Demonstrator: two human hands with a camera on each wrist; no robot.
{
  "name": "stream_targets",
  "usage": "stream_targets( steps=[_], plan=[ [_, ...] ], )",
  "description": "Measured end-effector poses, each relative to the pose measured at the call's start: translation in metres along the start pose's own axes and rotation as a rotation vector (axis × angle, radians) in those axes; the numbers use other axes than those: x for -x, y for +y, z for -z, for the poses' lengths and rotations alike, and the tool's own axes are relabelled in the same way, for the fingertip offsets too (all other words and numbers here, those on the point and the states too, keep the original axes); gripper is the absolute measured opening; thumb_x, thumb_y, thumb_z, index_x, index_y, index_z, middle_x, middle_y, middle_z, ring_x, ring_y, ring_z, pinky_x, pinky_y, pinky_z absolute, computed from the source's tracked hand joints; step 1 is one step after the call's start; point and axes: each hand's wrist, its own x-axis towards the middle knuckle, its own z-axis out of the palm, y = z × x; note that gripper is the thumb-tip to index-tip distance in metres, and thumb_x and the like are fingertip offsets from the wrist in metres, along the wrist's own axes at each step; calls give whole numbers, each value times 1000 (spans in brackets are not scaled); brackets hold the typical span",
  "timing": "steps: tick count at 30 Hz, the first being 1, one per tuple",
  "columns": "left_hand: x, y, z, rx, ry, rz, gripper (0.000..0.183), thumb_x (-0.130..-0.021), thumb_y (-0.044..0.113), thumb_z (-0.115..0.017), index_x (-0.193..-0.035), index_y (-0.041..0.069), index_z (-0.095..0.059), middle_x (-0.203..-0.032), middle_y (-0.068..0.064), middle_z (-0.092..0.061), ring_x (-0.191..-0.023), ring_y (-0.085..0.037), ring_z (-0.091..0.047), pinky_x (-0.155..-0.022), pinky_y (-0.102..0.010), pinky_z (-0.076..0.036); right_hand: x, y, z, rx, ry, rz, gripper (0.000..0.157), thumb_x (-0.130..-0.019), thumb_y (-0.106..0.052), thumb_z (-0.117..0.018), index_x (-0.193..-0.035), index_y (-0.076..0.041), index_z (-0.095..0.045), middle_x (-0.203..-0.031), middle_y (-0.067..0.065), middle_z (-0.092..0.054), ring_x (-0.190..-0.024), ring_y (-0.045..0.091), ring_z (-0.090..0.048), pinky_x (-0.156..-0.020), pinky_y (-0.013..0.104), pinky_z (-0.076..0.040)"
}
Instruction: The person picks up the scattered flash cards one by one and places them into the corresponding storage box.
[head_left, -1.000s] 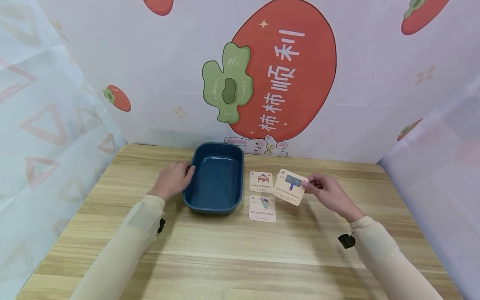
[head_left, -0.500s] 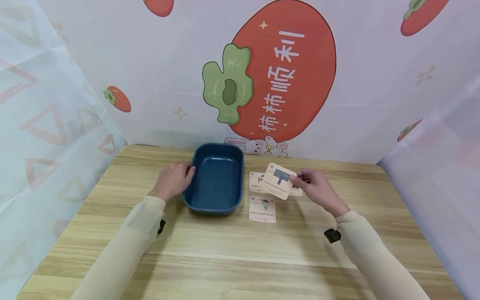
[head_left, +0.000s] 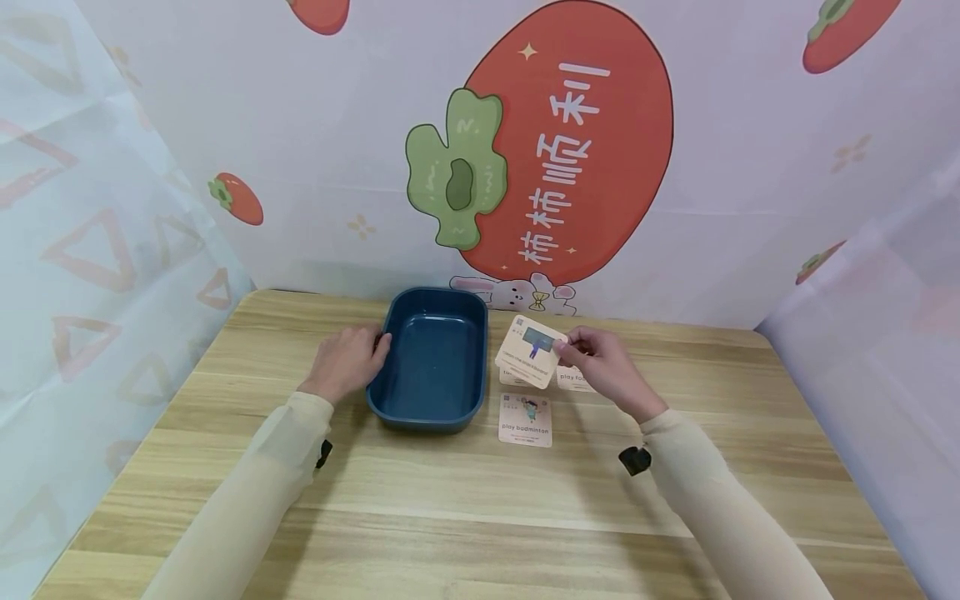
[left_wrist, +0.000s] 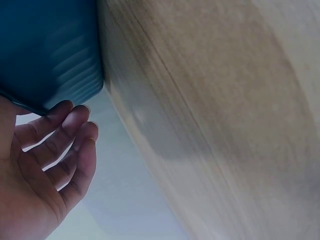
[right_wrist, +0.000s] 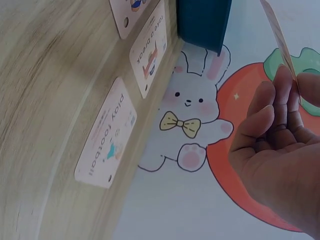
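Note:
A square picture card showing a figure at a blackboard is pinched between thumb and fingers of my right hand, held above the table near the bin's right side. In the right wrist view this card appears nearly edge-on. Beneath it, the "take a break" card is largely hidden in the head view. The "play football" card and "play badminton" card lie face up. My left hand grips the left rim of a dark blue plastic bin, thumb over the edge, fingers outside.
The wooden table ends at a back wall sheet printed with persimmons and a rabbit. Side sheets hang at left and right. The bin stands close to the back edge, with nothing visible inside.
My right hand has carried the blackboard card leftward toward the bin, uncovering part of the "play football" card and covering most of "take a break". My left hand and the bin have stayed put.

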Motion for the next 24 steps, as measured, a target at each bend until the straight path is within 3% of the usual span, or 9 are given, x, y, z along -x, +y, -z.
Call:
stream_targets(
  steps=[8, 12, 15, 19, 24],
  plan=[
    [0, 0, -1, -25, 19, -9, 34, -108, 26, -47, -78, 12, -54, -62, -3, -48, -52, -21, -48, -49, -35, -37, -11, -4, -16, -61, -17, -32, 20, -103, -18, -61, -100, 2, -63, -97, 15, -68, -94, 38, -64, -76, 39, -51],
    [0, 0, -1, -29, 20, -13, 35, -108, 26, -47, -77, 12, -53, -62, -3, -48, -52, -21, -48, -49, -35, -37, -16, -6, -24, -89, -23, -43, 20, -103, -17, -60, -100, 2, -63, -97, 15, -68, -98, 42, -64, -83, 47, -52],
    [0, -1, -2, -35, 21, -19, 35, -108, 26, -47, -76, 12, -53, -61, -3, -47, -52, -20, -48, -49, -35, -37, -19, -8, -30, -90, -29, -50, 20, -103, -18, -60, -101, 2, -64, -98, 15, -68, -95, 37, -64, -87, 53, -51],
    [0, -2, -3, -38, 23, -21, 35, -108, 26, -46, -76, 12, -53, -61, -3, -47, -52, -20, -48, -49, -34, -37, -23, -8, -36, -81, -34, -57, 21, -104, -19, -59, -102, 1, -65, -99, 14, -68, -88, 28, -62, -84, 50, -51],
    [0, -2, -3, -34, 23, -18, 36, -108, 26, -46, -75, 12, -52, -60, -3, -47, -51, -20, -47, -48, -34, -37, -29, -8, -42, -99, -41, -73, 22, -104, -20, -60, -101, 2, -64, -100, 15, -68, -90, 31, -62, -86, 49, -52]
  ],
)
